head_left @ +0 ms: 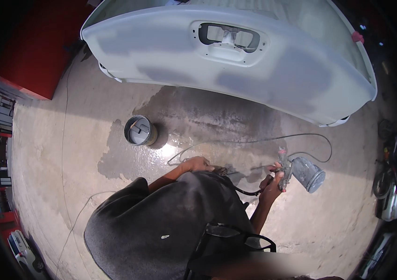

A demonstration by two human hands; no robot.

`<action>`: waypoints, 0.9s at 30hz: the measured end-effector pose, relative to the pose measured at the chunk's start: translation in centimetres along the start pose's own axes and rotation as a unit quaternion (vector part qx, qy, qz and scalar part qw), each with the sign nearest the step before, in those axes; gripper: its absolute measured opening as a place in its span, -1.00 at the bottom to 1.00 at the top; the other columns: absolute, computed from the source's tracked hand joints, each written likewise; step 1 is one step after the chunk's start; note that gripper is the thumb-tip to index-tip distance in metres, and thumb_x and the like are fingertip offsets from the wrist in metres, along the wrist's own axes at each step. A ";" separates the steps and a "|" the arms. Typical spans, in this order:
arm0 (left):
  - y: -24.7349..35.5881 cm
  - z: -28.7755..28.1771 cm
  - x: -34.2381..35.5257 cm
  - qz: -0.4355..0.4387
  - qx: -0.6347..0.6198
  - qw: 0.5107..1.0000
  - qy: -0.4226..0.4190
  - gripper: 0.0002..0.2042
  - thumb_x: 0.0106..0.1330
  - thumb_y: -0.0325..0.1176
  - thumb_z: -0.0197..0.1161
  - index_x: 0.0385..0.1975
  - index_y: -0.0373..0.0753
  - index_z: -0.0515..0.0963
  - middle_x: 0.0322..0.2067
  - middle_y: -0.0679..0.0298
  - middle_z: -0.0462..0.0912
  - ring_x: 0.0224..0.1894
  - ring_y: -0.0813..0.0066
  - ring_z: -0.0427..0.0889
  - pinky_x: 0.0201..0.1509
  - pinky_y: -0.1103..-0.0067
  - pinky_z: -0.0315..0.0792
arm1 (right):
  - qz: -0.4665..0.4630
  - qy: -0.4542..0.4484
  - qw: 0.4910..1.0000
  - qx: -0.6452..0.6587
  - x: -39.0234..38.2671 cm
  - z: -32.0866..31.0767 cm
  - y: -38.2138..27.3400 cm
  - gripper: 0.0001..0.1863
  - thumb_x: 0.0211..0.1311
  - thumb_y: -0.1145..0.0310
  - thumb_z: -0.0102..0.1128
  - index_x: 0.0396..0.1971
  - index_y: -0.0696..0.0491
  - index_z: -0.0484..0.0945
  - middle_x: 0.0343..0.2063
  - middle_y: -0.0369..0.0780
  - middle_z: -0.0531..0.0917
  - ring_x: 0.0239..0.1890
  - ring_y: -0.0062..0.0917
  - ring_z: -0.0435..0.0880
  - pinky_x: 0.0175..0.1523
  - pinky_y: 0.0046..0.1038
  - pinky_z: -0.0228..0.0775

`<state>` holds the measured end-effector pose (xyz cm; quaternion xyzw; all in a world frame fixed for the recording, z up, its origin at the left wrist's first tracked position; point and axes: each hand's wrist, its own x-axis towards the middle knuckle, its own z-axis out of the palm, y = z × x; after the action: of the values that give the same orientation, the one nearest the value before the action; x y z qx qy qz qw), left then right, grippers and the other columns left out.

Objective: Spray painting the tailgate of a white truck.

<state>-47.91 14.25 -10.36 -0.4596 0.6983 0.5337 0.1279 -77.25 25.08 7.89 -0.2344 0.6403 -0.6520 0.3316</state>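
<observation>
Spray gun [286, 173], right of frame centre, fills the curled right hand [271, 183]; shirt [161, 228] partly hides the left hand [195, 164], its closure and hold unclear.

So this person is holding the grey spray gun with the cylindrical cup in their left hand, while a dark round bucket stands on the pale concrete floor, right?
Not quite: the head view shows the grey spray gun with the cylindrical cup in the right hand. The dark round bucket does stand on the pale concrete floor.

Dark grey shirt [147, 228], black-framed glasses [259, 242]
</observation>
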 end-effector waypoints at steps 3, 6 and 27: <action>-3.2 0.0 -0.1 0.001 0.021 0.993 -0.118 -0.19 0.27 0.44 0.07 0.23 -0.19 0.56 0.19 -0.03 0.59 0.34 -0.09 0.43 0.45 0.23 0.21 | 0.033 0.004 0.999 -0.003 -1.5 1.4 0.7 -0.40 0.48 -0.15 0.02 0.12 0.11 0.49 -0.28 -0.20 0.66 -0.82 -0.71 0.32 -0.74 -0.60 0.08; -13.0 1.2 1.0 -0.049 -0.124 0.975 -0.179 -0.05 0.27 0.52 -0.08 0.51 -0.08 0.17 0.54 -0.21 -0.24 0.59 -0.12 -0.40 0.60 0.13 -0.31 | 0.051 0.010 0.999 0.011 -3.2 5.1 1.8 -0.42 0.48 -0.17 0.01 0.07 0.09 0.48 -0.28 -0.21 0.65 -0.82 -0.71 0.30 -0.74 -0.58 0.10; -28.3 -3.1 -11.5 -0.170 -0.301 0.931 0.114 -0.26 0.25 0.32 0.27 -0.25 -0.47 0.74 -0.33 0.01 0.78 -0.24 0.32 0.73 -0.03 0.40 0.54 | -0.033 -0.239 0.970 0.011 -8.5 30.6 -3.3 -0.60 0.36 -0.02 0.32 -0.22 0.06 0.56 -0.55 -0.44 0.48 -0.65 -0.86 0.26 -0.57 -0.73 0.05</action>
<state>-18.59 17.17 -19.18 -0.6460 0.4259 0.6334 -0.0081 -49.61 10.36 14.30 -0.4013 0.5272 -0.5945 0.4556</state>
